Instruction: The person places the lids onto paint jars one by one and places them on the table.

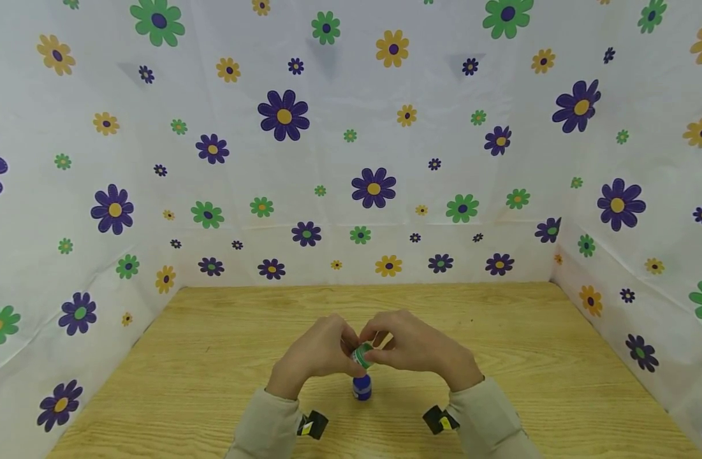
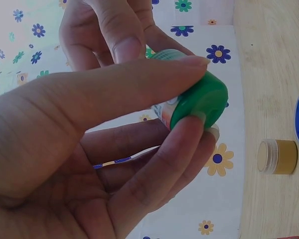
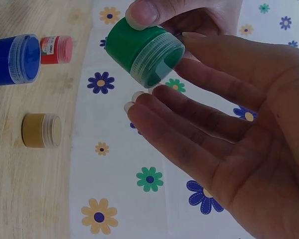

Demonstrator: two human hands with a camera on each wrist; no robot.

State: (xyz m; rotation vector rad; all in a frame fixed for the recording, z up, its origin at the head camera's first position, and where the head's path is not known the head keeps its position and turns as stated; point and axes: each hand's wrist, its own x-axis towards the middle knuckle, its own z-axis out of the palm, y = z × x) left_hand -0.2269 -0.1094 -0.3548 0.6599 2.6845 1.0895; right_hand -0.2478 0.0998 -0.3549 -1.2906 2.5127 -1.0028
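Observation:
My left hand (image 1: 319, 350) pinches a small green paint jar (image 2: 202, 102) between thumb and fingertips, raised above the table. The jar lies tilted, its clear ridged lid (image 3: 157, 59) facing my right hand (image 1: 410, 344). In the right wrist view the right hand's fingers are nearly straight and spread, with thumb and fingertips close around the lid's rim. Part of the jar's label shows beneath the left thumb. Below the hands, a blue paint jar (image 1: 362, 387) stands on the table.
An ochre paint jar (image 3: 35, 130) and a red paint jar (image 3: 56, 50) stand near the blue one on the wooden table (image 1: 224, 357). White flower-print sheeting (image 1: 328, 159) encloses the back and sides. A dark strap piece (image 1: 440, 421) shows at the right wrist.

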